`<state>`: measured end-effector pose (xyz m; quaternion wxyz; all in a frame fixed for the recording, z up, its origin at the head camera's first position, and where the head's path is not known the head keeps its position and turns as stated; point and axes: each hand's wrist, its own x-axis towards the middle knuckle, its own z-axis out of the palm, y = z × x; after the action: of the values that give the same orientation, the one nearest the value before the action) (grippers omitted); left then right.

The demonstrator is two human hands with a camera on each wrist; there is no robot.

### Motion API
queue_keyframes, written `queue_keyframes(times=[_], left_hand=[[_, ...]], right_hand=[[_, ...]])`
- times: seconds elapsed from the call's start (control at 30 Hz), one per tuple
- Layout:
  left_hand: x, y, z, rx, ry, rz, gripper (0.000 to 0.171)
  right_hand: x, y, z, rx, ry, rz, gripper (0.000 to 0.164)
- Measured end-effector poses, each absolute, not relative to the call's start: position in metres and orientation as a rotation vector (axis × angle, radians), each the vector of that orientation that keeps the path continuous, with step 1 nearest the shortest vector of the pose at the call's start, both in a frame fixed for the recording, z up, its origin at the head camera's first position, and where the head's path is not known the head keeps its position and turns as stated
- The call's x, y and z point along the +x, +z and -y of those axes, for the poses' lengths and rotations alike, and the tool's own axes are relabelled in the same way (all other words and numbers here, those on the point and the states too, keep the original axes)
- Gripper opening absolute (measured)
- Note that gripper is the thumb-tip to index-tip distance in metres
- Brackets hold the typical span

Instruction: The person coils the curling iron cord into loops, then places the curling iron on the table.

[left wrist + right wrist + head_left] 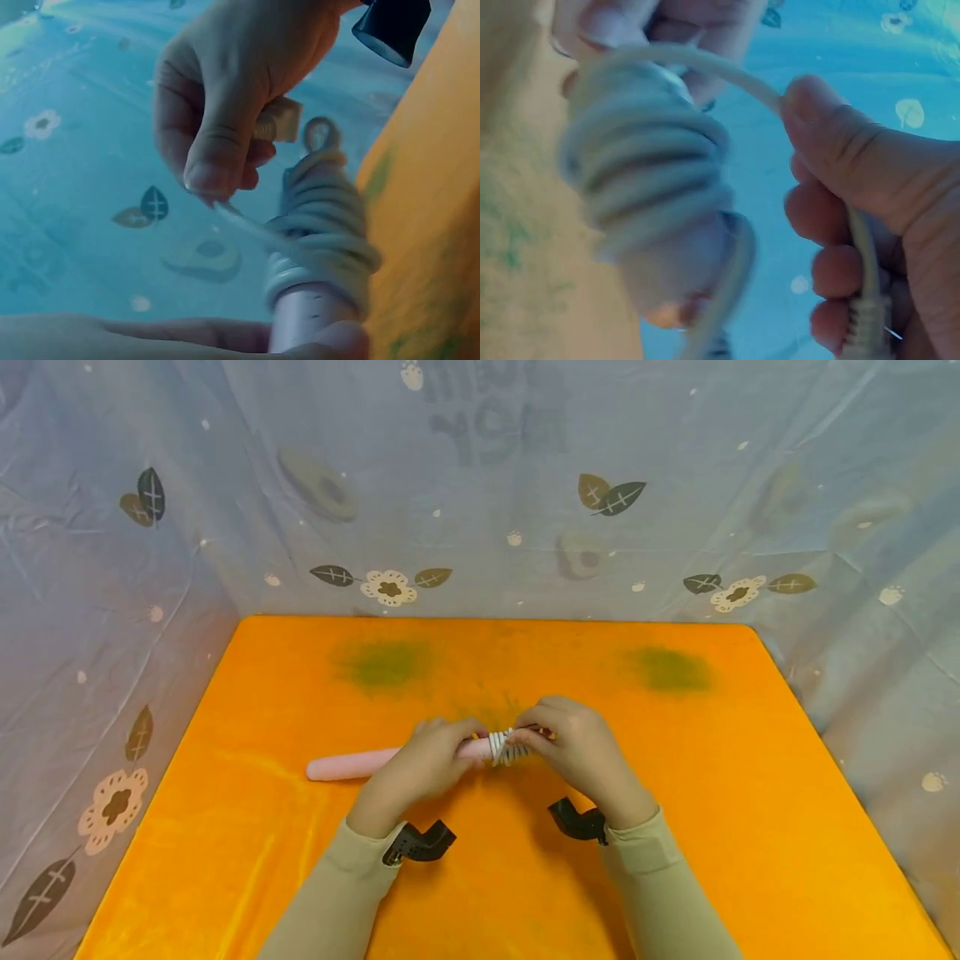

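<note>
A long pink wand-shaped appliance (352, 766) lies slantwise over the table, its rounded tip toward the left. My left hand (431, 756) grips its body close to the corded end. Several turns of white power cord (504, 748) wrap that end, stacked close together in the right wrist view. Between thumb and fingers, my right hand (573, 743) pinches the cord's loose length, which runs taut from the coils. The plug (279, 120) sticks out from the right hand's curled fingers. At the end of the appliance, a small cord loop (322, 133) stands out past the coils.
An orange cloth (480, 885) with green smudges covers the table. Patterned curtains (480, 485) hang along its back and both sides. A black wrist mount (422, 842) sits on the left sleeve and another black mount (577, 820) on the right.
</note>
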<state>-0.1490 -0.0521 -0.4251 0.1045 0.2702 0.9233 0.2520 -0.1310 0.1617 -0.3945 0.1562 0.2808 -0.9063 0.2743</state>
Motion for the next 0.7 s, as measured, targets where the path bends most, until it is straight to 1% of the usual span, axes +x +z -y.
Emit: queue_keyframes(times=[0.2, 0.3, 0.43, 0.53, 0.7], left_hand=[[-0.143, -0.426, 0.052, 0.935, 0.691, -2.559, 0.034], [-0.141, -0.429, 0.051, 0.949, 0.685, -2.537, 0.038], [-0.143, -0.432, 0.054, 0.952, 0.729, -2.587, 0.034], [-0.148, -0.43, 0.058, 0.975, 0.787, -2.632, 0.033], [-0.156, -0.423, 0.065, 0.953, 0.859, -2.718, 0.036]], right_hand=[[-0.133, -0.389, -0.178, 0.602, 0.799, 2.582, 0.01], [-0.135, -0.389, -0.181, 0.622, 0.722, 2.528, 0.014], [-0.14, -0.392, -0.179, 0.703, 0.671, 2.457, 0.018], [-0.144, -0.396, -0.183, 0.65, 0.657, 2.443, 0.021], [-0.145, -0.4, -0.193, 0.453, 0.628, 2.668, 0.037]])
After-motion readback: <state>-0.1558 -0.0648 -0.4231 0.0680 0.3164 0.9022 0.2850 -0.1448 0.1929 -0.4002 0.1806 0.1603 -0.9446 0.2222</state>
